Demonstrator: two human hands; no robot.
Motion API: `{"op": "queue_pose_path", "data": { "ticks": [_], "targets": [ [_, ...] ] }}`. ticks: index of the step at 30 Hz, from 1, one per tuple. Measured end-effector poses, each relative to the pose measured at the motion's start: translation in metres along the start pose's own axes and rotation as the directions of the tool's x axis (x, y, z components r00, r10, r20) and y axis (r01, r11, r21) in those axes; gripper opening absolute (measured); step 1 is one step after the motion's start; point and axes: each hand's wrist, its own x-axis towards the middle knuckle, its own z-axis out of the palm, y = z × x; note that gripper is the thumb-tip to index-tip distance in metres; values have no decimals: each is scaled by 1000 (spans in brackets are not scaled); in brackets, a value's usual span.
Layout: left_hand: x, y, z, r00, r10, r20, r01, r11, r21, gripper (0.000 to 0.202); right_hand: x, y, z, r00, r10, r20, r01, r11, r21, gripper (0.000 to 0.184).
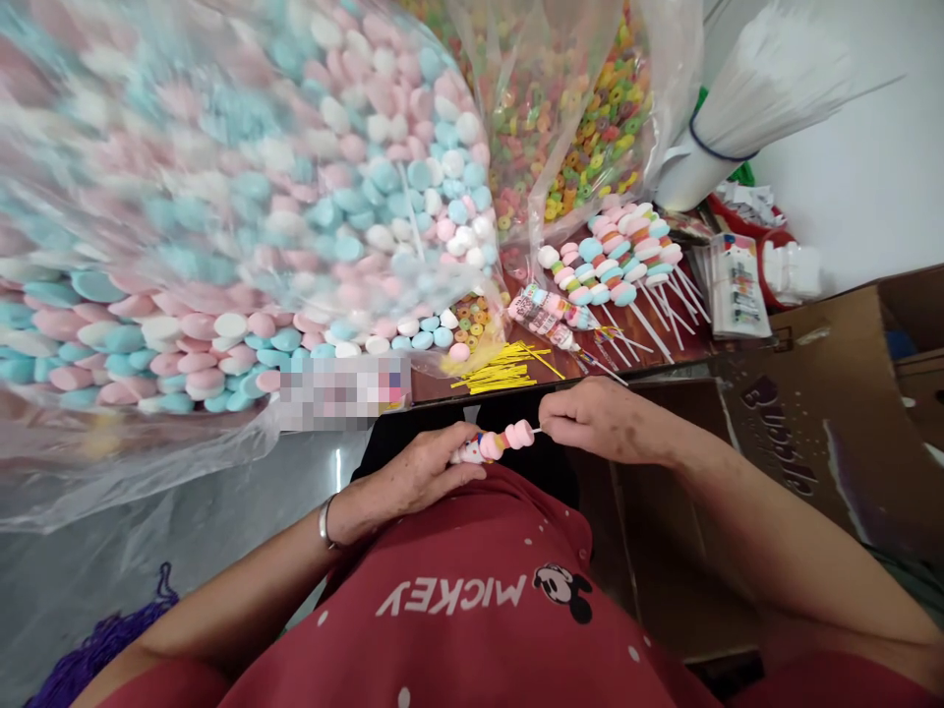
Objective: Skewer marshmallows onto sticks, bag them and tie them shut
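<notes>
A marshmallow skewer (518, 434) of pink marshmallows with orange and yellow candy rings lies level in front of my shirt. Its white stick is pinched between the fingertips of my right hand (609, 418). At the other end, my left hand (420, 472) is closed around a small printed plastic bag (467, 452). The skewer's far end sits in or against this bag; which one I cannot tell, since my fingers cover it. Just beyond my hands, yellow twist ties (498, 369) lie on the brown table (432, 388) beside wrapped marshmallow skewers (546, 315).
A huge clear bag of marshmallows (221, 206) fills the left and back. Behind stands a bag of candy rings (590, 138). Unwrapped skewers (619, 251), a jug of white sticks (682, 172) and a stack of printed bags (737, 285) stand right. Cardboard boxes (826, 413) are at the right.
</notes>
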Motion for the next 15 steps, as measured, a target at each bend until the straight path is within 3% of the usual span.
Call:
{"op": "queue_pose_path", "data": {
  "ticks": [4, 6, 8, 11, 15],
  "targets": [
    [3, -2, 0, 991, 132, 5, -132, 988, 78, 22, 6, 11, 11, 979, 82, 188, -152, 904, 399, 21],
    [5, 1, -2, 989, 145, 32, -147, 984, 102, 20, 6, 11, 17, 978, 102, 184, -174, 886, 430, 21],
    [8, 6, -4, 990, 126, 69, -132, 986, 99, 19, 4, 9, 22, 991, 96, 98, -126, 919, 373, 23],
    [9, 10, -7, 993, 29, 116, -32, 999, 28, 31, -1, 5, 21, 998, 57, -13, -52, 962, 269, 26],
    [1, 5, -14, 978, -179, 105, 182, 983, -17, 51, -6, 10, 16, 997, 72, -38, -53, 931, 361, 26]
  ]
}}
